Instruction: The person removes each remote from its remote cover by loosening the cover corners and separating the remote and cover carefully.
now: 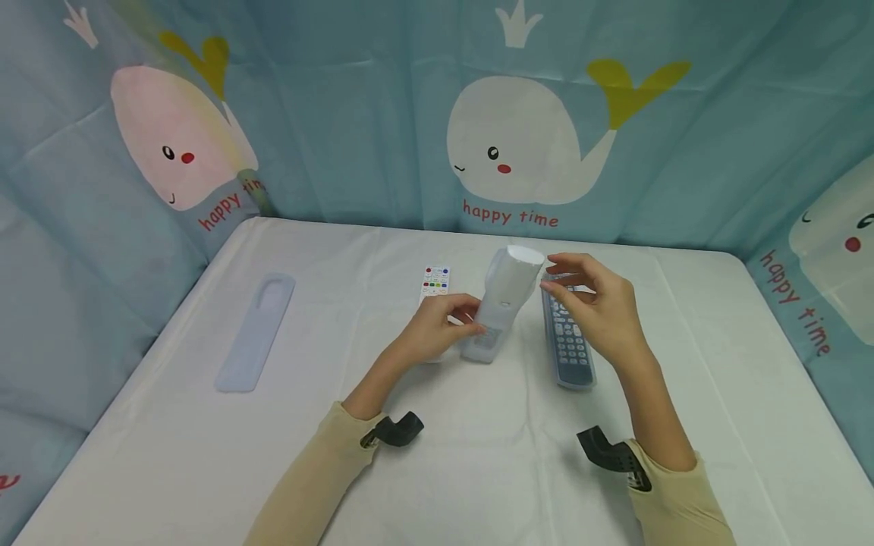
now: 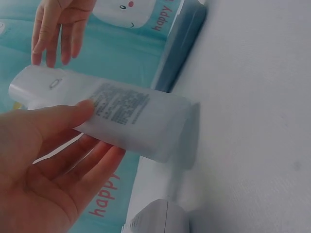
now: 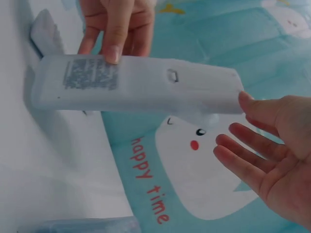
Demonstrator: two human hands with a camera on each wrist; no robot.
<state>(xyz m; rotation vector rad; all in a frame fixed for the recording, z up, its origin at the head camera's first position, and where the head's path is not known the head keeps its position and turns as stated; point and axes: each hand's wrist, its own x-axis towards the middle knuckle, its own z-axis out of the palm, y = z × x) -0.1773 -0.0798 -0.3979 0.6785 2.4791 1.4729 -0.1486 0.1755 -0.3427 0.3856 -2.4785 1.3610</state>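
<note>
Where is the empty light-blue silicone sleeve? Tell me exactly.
In the head view the light-blue sleeve lies flat on the table's left side, apart from both hands, well left of the small white remote.

Tabletop (image 1: 478, 470): white cloth. Held remote (image 1: 501, 311): white, inside a translucent frosted sleeve, with a grey printed label on its back. Second remote (image 1: 568, 345): dark blue-grey with pale keys. Small remote (image 1: 435, 280): white with multicoloured keys. Empty sleeve (image 1: 256, 334): pale blue. Backdrop (image 1: 382, 114): teal, with white whales, yellow tails and red lettering.

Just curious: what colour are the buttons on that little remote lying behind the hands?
Red, green, yellow and blue on the white remote; head view.
</note>
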